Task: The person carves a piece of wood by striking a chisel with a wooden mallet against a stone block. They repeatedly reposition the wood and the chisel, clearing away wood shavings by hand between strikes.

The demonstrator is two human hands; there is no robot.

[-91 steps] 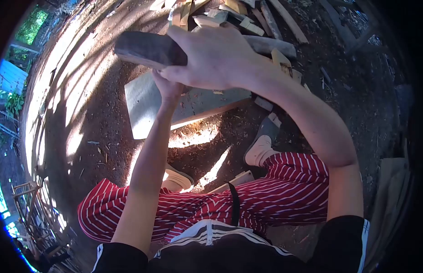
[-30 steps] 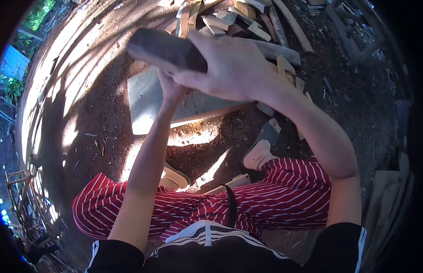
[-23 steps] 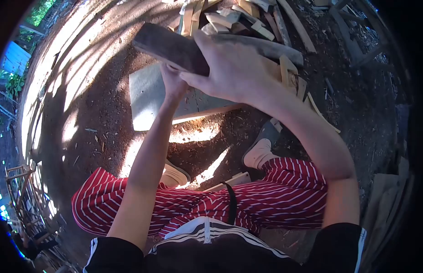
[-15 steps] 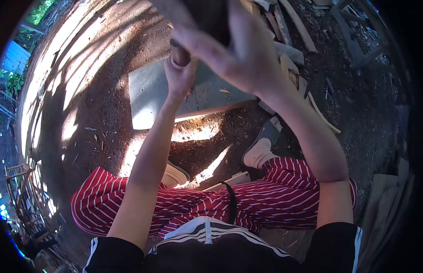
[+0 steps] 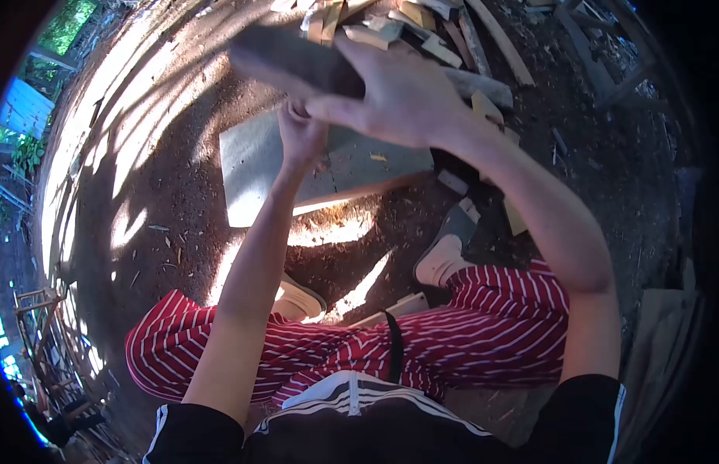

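My right hand (image 5: 402, 97) grips one end of a dark, blurred block (image 5: 297, 62), its thumb along the near side. The block slants toward the upper left, over the far edge of a grey slab (image 5: 251, 155). Below the block, my left hand (image 5: 303, 131) is closed in a fist above the slab. What my left hand holds is hidden behind the fingers and the block. A few small chips lie on the slab's top.
Wood offcuts (image 5: 421, 35) are heaped beyond the slab at the upper right. Planks (image 5: 657, 332) stand at the right edge, and a wooden frame (image 5: 38, 305) at the far left. My feet (image 5: 444, 259) rest on the dirt near the slab, beside a wooden piece (image 5: 394, 308).
My right hand and the dark block have come lower and nearer, and the block now points to the upper left. My left hand has stayed nearly in place, still closed.
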